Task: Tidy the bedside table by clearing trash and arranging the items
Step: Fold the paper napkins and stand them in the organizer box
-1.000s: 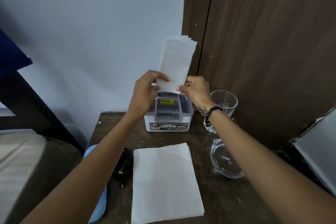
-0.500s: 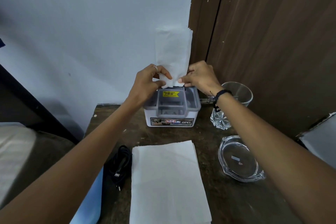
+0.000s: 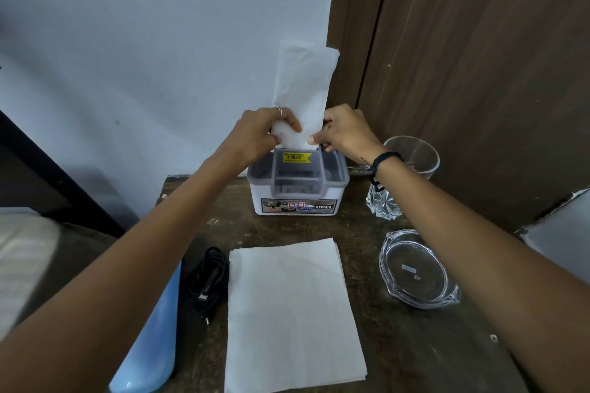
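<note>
Both hands, left hand [image 3: 255, 134] and right hand [image 3: 346, 131], pinch upright white folded tissue stack [image 3: 301, 96] above white-grey plastic tissue box [image 3: 298, 185], 12 o'clock on dark wooden bedside table [image 3: 399, 344]

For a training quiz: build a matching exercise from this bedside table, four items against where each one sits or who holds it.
Items:
1. folded tissue
2. black cable
3. glass ashtray
4. flat tissue stack

Places:
A. table, right of the flat stack
B. pinched by both hands above the white box
C. table centre, lying flat
D. between the blue bottle and the flat stack

Pairs: 1-B, 2-D, 3-A, 4-C
</note>
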Demonstrator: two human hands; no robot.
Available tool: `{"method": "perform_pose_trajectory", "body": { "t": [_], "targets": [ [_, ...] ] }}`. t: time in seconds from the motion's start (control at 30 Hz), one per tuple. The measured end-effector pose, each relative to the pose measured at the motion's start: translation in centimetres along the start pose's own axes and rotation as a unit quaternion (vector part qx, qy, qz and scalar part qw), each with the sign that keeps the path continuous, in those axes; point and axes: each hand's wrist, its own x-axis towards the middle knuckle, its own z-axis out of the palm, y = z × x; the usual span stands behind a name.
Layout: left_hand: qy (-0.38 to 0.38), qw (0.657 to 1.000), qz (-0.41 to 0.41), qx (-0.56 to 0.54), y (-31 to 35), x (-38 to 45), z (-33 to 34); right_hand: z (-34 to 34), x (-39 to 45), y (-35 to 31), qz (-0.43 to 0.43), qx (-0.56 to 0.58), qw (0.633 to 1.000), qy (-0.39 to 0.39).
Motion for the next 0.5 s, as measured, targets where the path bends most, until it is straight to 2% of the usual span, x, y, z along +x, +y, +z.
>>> {"method": "perform_pose_trajectory", "body": {
  "t": [0.27, 0.5],
  "targets": [
    [-0.007, 0.999, -0.004, 0.046, 0.5, 0.7, 0.0, 0.2, 0.2, -0.3, -0.009, -0.125, 0.992, 0.023],
    [-0.028, 0.997, 0.013, 0.073, 0.5, 0.9, 0.1, -0.4, 0.5, -0.6, 0.015, -0.113, 0.993, -0.014]
  ]
}}
